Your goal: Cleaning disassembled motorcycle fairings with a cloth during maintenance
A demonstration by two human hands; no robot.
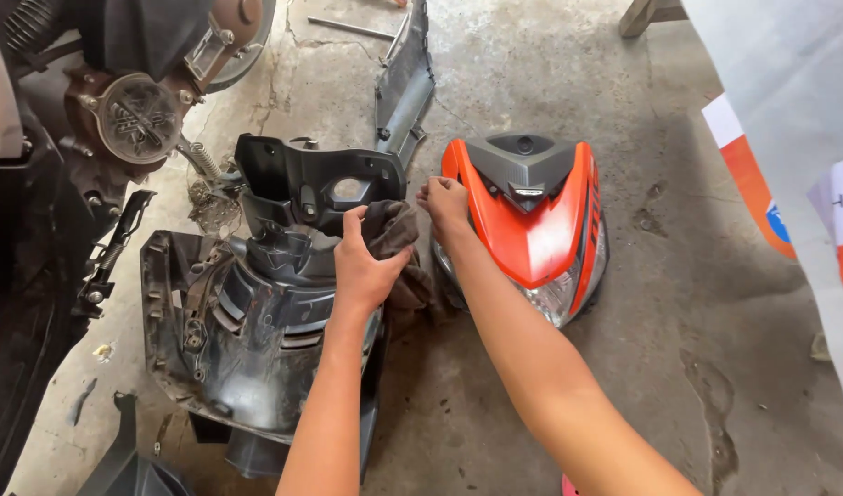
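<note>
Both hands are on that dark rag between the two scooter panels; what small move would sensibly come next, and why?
Probably draw the dark rag taut between left hand and right hand: it is bunched against the black inner panel, beside the orange front cowl, both lying on the concrete floor.

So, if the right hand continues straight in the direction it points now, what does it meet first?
The right hand points up and slightly left. It would probably first meet the long dark grey panel on the concrete floor, though depth is unclear.
</note>
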